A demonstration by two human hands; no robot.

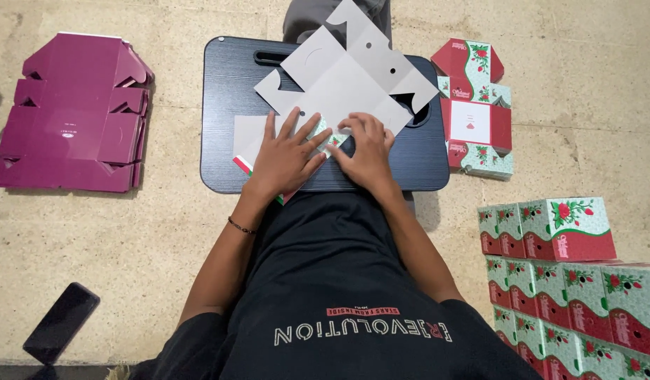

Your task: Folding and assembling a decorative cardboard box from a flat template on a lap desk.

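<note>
In the middle of the frame we saw a flat, unfolded box blank (342, 88) lying with its grey inner side up on a black lap tray (226, 105); it had several flaps, cut notches and small round holes, and a thin edge of its red, green and white printed side showed under the hands. The left hand (286, 158) lay flat on the blank with the fingers spread apart, pressing it down. The right hand (367, 151) was just beside it, its fingers bent and pressing on a fold of the same blank; the two hands were almost touching. At the upper left of the frame a pile of flat magenta box blanks (71, 116) lay on the beige floor (163, 267). At the upper right, beside the tray, lay a pile of flat blanks (476, 112) printed in red and pale green with roses. At the lower right stood rows of finished boxes (571, 281) in the same print, stacked in layers. At the lower left a dark phone (61, 322) lay on the floor.
</note>
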